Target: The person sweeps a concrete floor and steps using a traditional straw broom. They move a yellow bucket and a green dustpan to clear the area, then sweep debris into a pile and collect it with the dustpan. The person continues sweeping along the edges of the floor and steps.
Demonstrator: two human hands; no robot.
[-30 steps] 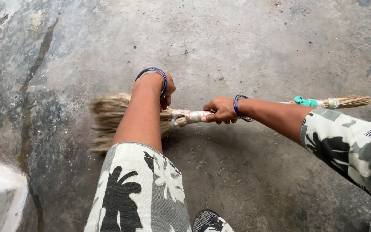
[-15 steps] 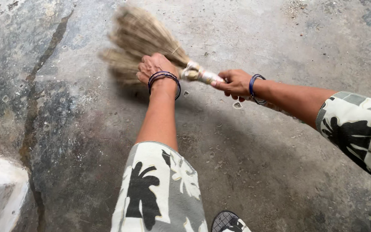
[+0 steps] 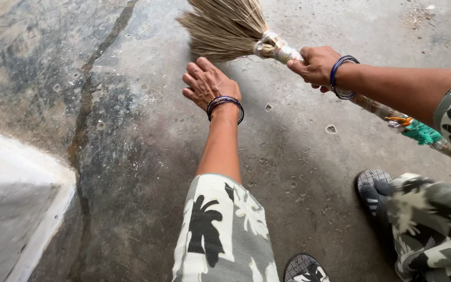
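A straw hand broom (image 3: 230,28) with a taped, wrapped handle lies across the top of the head view, its bristles fanned toward the upper left over a grey concrete floor (image 3: 298,156). My right hand (image 3: 315,65) is shut on the handle just behind the white binding. My left hand (image 3: 207,83) is off the broom, fingers spread, palm down just below the bristles and not touching them. Both wrists carry dark blue bangles. A teal and orange tie (image 3: 417,130) wraps the handle's rear part.
A white painted ledge or wall base (image 3: 11,203) fills the lower left. A dark crack (image 3: 82,130) runs down the stained floor. My two sandalled feet (image 3: 374,193) (image 3: 304,269) stand at the lower right and bottom. Small chips dot the concrete.
The broom swung from lying sideways to pointing up and left. My left hand let go of the bristle end and now hovers open below it; the right hand kept its grip.
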